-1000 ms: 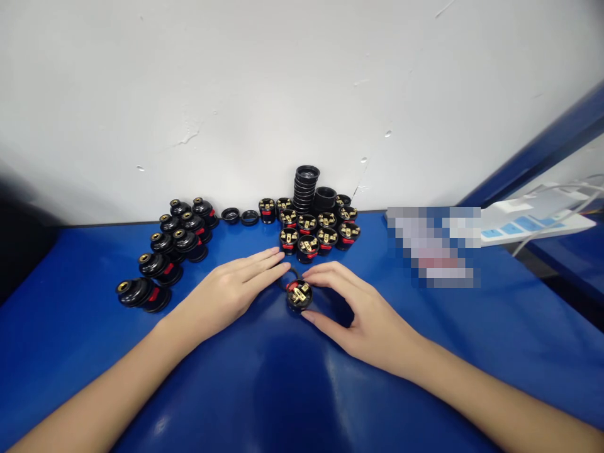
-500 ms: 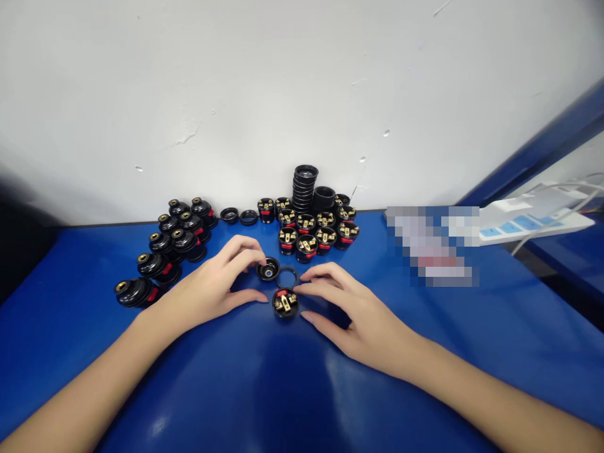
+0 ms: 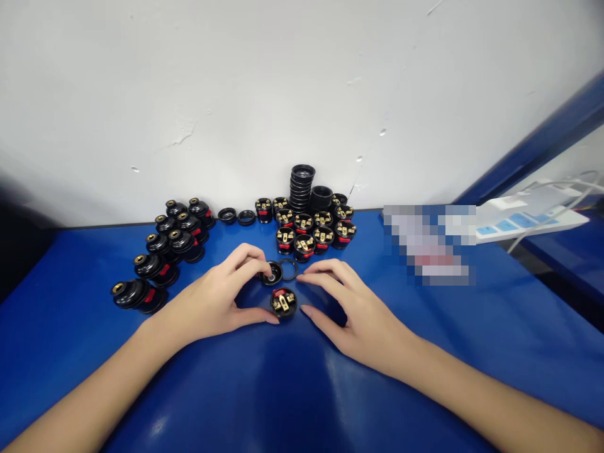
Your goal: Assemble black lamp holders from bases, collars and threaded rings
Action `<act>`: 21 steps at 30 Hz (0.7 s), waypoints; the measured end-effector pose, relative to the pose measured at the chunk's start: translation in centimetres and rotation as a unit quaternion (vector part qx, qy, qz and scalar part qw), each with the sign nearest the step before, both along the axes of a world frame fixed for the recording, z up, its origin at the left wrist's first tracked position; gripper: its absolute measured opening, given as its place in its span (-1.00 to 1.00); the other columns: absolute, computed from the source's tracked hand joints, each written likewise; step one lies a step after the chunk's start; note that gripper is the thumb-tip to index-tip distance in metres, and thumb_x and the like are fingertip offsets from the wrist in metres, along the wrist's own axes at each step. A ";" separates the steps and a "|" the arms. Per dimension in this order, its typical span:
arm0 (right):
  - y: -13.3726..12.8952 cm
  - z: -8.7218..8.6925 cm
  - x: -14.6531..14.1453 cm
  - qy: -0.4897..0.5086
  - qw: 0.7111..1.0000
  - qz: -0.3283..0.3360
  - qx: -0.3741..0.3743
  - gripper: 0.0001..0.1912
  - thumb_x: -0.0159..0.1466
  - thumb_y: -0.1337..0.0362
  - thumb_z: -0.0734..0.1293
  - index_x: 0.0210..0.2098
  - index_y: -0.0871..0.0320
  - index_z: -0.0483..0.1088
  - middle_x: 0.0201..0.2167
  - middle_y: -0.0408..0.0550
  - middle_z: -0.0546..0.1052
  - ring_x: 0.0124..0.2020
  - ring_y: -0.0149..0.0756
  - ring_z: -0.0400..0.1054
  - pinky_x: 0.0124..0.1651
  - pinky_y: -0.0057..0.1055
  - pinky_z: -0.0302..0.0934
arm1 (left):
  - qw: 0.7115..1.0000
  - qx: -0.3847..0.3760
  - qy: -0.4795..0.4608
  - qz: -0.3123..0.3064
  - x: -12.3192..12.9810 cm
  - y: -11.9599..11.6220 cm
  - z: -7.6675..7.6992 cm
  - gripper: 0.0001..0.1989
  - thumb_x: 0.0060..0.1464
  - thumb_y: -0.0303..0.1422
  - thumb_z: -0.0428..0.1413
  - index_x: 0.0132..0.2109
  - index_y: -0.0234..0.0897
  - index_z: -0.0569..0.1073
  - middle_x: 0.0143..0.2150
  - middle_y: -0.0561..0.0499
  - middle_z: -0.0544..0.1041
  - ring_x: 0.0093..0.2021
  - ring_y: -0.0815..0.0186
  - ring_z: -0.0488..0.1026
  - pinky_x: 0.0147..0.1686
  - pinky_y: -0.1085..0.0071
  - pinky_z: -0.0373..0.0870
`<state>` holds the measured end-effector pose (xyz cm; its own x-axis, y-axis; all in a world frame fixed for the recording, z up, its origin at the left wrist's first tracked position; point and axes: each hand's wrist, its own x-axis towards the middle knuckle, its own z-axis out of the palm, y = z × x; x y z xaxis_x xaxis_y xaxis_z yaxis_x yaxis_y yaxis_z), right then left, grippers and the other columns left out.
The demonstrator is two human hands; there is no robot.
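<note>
A black lamp holder body (image 3: 284, 303), with brass contacts on top and a red part, stands upright on the blue table between my hands. My left hand (image 3: 226, 289) is open, its fingertips at a round black cap (image 3: 272, 272) just behind the body. Its thumb reaches the near left side of the body; I cannot tell whether it touches. Beside the cap lies a thin black ring (image 3: 289, 268). Right of both, my right hand (image 3: 352, 308) rests open with fingers curved and nothing between them, its index fingertip close to the ring.
Several capped lamp holders (image 3: 177, 245) stand at left. More open bodies (image 3: 304, 246) are grouped behind my hands, near a stack of black rings (image 3: 301, 189). A loose cap (image 3: 227, 215) and ring (image 3: 246, 218) lie by the wall. A white power strip (image 3: 533, 223) is at right.
My left hand has shifted slightly right and nearer: its fingertip now dips into the cap and its thumb has come up to the body. My right hand has hardly moved.
</note>
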<state>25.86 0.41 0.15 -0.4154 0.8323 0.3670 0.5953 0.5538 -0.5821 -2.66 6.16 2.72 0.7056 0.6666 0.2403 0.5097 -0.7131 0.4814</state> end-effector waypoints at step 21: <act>0.2 0.1 0.0 0.021 1.000 -0.006 0.004 -0.71 0.48 0.36 0.40 0.16 0.05 0.49 0.14 0.14 0.55 0.17 0.00 0.54 0.25 0.07 0.53 | 0.973 -0.028 -0.230 0.000 0.5 -0.2 0.9 -0.67 0.26 -0.29 0.41 0.13 -0.13 0.61 0.00 -0.05 0.52 -0.10 0.27 0.51 -0.10 0.37 0.52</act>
<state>25.91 0.65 0.25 -0.3897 0.8339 0.3907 0.5769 0.5518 -0.6022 -2.19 5.95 3.65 0.5318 0.6881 0.4936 0.2315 -0.6788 0.6968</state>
